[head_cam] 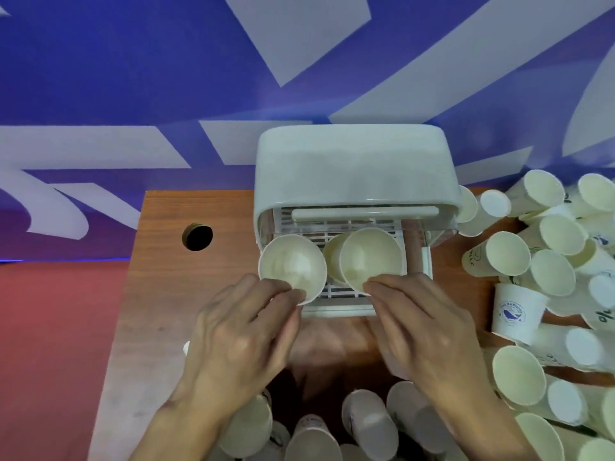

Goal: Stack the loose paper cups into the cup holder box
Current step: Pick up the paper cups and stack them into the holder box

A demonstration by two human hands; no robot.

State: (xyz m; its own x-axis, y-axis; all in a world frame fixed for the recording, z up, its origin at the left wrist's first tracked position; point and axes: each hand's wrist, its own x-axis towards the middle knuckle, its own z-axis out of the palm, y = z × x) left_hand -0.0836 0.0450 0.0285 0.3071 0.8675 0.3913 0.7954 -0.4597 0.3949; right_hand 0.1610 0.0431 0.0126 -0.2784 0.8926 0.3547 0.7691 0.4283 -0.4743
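Left hand (239,331) pinches left cup (293,264), right hand (426,327) right cup (369,254), palms down.

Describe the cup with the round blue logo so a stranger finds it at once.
Start at the white box on the wooden table; a pile of loose cups lies to its right. On the pile's left edge, just right of the right hand, sits the logo cup: it shows its printed side, while its neighbours show open mouths.

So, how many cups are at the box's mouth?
3: left cup in left hand, right cup in right hand, middle cup between. Others may hide inside the box.
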